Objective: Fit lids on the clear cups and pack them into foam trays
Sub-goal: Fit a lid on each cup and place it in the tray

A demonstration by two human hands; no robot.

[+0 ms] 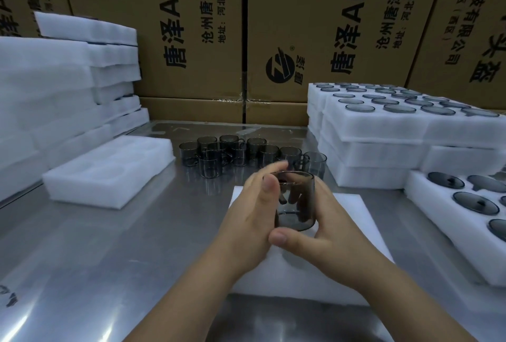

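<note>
Smoky glass cup (297,204) held between both hands over a foam sheet (356,218) on the steel bench (109,245). On its left, the left hand (252,213) curls round it, thumb up by the rim, fingers behind. On its right, the right hand (323,232) wraps it, thumb across below the base. Cup upright, mouth up, long axis near vertical. More cups (238,152) stand grouped behind. Lids (476,202) sit in foam trays (438,221), right.

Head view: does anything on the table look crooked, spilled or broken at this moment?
Nothing looks spilled or broken. The foam stacks are uneven, though: in the right stack the top tray sits offset from the layers below, and the left stack steps sideways. The loose cups stand upright; the held cup looks intact.
</note>
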